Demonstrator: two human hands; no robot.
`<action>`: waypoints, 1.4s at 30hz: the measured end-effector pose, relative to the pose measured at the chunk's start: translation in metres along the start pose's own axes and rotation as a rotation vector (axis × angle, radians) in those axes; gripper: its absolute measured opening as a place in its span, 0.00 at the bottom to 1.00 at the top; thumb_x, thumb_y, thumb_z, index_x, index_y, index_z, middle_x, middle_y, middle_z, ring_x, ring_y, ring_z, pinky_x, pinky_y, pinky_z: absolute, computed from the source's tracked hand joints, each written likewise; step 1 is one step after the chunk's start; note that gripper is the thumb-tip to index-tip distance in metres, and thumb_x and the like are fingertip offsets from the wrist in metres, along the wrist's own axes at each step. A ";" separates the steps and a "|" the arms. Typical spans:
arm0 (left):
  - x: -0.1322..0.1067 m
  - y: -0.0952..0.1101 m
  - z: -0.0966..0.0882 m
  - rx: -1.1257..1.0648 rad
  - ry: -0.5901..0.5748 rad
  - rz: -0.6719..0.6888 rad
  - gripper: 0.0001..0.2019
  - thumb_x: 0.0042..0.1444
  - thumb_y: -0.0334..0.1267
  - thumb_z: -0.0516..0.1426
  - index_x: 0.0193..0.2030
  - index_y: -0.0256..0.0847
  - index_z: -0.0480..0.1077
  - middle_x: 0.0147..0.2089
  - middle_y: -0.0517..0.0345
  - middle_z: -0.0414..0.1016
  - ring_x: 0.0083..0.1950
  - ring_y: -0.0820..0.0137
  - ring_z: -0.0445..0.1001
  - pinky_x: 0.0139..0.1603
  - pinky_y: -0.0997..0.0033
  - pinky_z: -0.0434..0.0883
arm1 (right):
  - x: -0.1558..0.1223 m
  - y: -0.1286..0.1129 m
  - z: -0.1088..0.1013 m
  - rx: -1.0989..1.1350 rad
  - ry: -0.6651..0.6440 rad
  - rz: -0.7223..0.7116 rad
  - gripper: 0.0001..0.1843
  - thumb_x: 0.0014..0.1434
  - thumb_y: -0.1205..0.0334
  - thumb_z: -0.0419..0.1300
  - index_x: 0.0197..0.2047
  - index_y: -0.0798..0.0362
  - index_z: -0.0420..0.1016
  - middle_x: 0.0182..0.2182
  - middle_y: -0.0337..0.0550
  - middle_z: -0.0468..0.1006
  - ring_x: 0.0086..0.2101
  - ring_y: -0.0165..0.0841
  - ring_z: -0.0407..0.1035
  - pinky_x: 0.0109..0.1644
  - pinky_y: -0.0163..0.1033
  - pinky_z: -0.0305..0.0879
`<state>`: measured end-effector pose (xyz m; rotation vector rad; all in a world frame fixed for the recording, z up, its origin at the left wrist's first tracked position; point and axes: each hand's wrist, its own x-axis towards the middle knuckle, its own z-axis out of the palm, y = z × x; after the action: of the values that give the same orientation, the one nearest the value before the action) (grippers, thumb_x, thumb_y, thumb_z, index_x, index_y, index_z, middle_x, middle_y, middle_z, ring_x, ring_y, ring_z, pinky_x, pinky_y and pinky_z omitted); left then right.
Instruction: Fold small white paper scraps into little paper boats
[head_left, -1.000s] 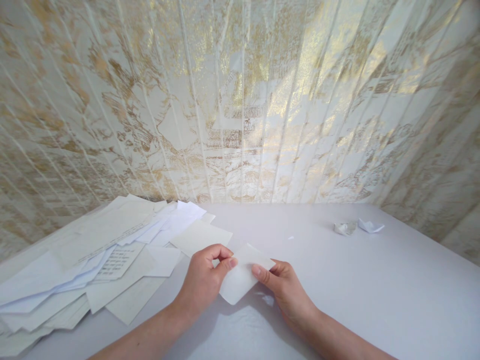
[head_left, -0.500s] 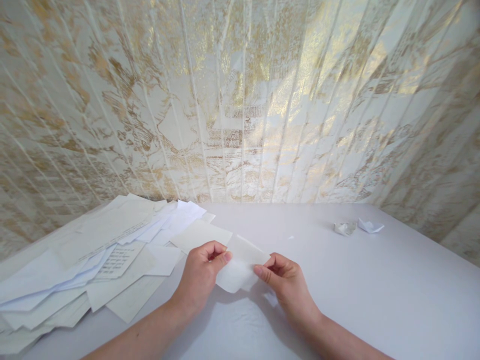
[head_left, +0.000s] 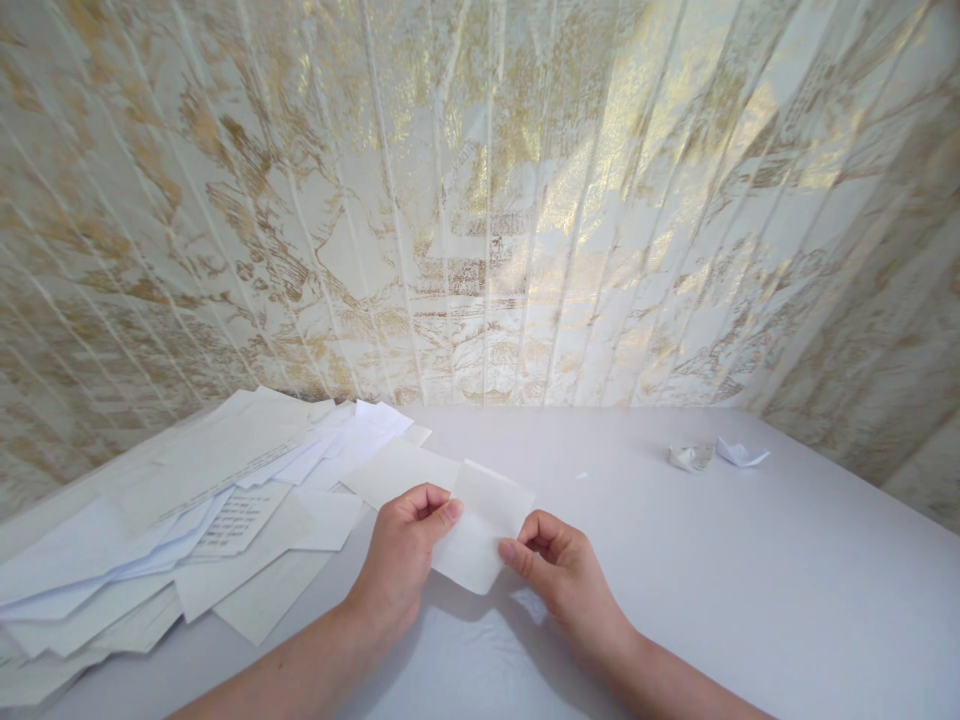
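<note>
Between my two hands is a small white sheet of paper [head_left: 484, 525], held up a little above the table. My left hand [head_left: 401, 545] pinches its left edge between thumb and fingers. At the right edge, my right hand [head_left: 551, 565] has thumb and forefinger closed on the paper. Just behind my left hand, another pale sheet [head_left: 401, 472] lies at the edge of the paper pile. A faint crumpled or folded bit shows partly under my right hand, too blurred to make out.
A spread pile of papers [head_left: 150, 520], some printed, covers the left of the white table [head_left: 750, 580]. Two small folded paper shapes [head_left: 691, 457] lie at the back right. A tiny paper scrap [head_left: 582, 475] is near the middle. The patterned wall [head_left: 487, 250] rises behind.
The paper between my hands now lies flatter and more square to view. My right hand has shifted slightly left; my left hand has barely moved.
</note>
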<state>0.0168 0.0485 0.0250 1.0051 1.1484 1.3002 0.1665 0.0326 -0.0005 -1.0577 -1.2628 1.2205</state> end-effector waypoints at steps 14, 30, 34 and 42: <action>0.001 0.002 0.000 -0.068 0.023 -0.024 0.12 0.38 0.39 0.61 0.18 0.37 0.62 0.15 0.68 0.63 0.19 0.79 0.58 0.21 0.79 0.56 | -0.004 -0.003 0.005 -0.151 -0.065 0.036 0.10 0.45 0.61 0.61 0.20 0.55 0.64 0.18 0.35 0.66 0.23 0.27 0.59 0.28 0.32 0.55; 0.012 0.004 -0.006 -0.121 0.099 -0.015 0.13 0.36 0.41 0.62 0.18 0.38 0.62 0.15 0.69 0.62 0.18 0.79 0.58 0.20 0.79 0.56 | -0.004 -0.003 0.005 -0.116 -0.131 0.124 0.03 0.45 0.66 0.59 0.25 0.56 0.68 0.19 0.34 0.66 0.21 0.26 0.59 0.26 0.32 0.54; 0.009 0.003 -0.004 -0.065 0.076 -0.007 0.11 0.37 0.40 0.61 0.18 0.38 0.63 0.16 0.68 0.63 0.18 0.79 0.58 0.20 0.79 0.56 | -0.001 -0.003 0.002 -0.086 -0.115 0.022 0.12 0.47 0.57 0.61 0.33 0.56 0.69 0.23 0.36 0.69 0.25 0.28 0.62 0.30 0.33 0.58; -0.001 -0.003 0.002 0.154 -0.033 0.019 0.12 0.40 0.40 0.59 0.17 0.38 0.61 0.16 0.67 0.61 0.19 0.78 0.57 0.21 0.79 0.55 | 0.002 0.007 0.001 -0.077 -0.044 0.054 0.11 0.46 0.57 0.62 0.25 0.57 0.68 0.20 0.37 0.69 0.23 0.29 0.62 0.26 0.33 0.57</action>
<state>0.0194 0.0472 0.0230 1.1479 1.2307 1.2200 0.1651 0.0353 -0.0067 -1.1325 -1.3313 1.2510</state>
